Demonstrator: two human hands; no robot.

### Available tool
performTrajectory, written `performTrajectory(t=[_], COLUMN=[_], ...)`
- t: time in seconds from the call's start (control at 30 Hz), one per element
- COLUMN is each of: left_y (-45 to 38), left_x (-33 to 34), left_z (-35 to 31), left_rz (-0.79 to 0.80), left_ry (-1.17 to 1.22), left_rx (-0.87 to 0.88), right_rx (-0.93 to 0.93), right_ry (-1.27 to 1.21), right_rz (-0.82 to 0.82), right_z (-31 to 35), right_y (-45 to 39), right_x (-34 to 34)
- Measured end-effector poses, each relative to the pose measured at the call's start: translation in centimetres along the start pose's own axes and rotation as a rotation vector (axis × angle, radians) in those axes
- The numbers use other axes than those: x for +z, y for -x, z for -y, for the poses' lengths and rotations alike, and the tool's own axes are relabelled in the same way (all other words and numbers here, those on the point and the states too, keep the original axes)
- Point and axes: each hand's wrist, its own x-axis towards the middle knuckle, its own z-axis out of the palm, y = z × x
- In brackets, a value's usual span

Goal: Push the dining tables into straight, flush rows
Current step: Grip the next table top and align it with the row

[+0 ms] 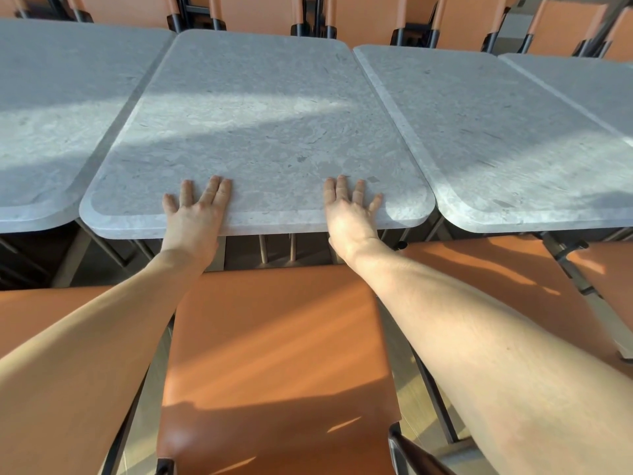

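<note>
So both hands, left (191, 214) and right (352, 210), lie spread flat, palms down, on the middle surface (260, 108) near its front edge, probably because it sits slightly out of line with its neighbours.

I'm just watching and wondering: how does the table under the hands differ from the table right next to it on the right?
The middle table has both the left hand and the right hand lying flat on it; the right table is untouched. The middle table's near edge sticks out slightly closer to the person than the right table's, so the row is not flush. Both are the same grey stone-look tops with rounded corners.
</note>
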Motion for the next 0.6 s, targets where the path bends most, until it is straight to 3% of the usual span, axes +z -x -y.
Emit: performTrajectory(t=[0.6], left_y=[0.45], left_x=[0.06], left_z=[-0.33], left_rz=[-0.008], left_ry=[-0.013], left_rx=[-0.027], right_rx=[-0.01], right_ry=[-0.02], right_rz=[-0.016], right_z=[-0.12], right_y=[0.67], right_x=[-0.35])
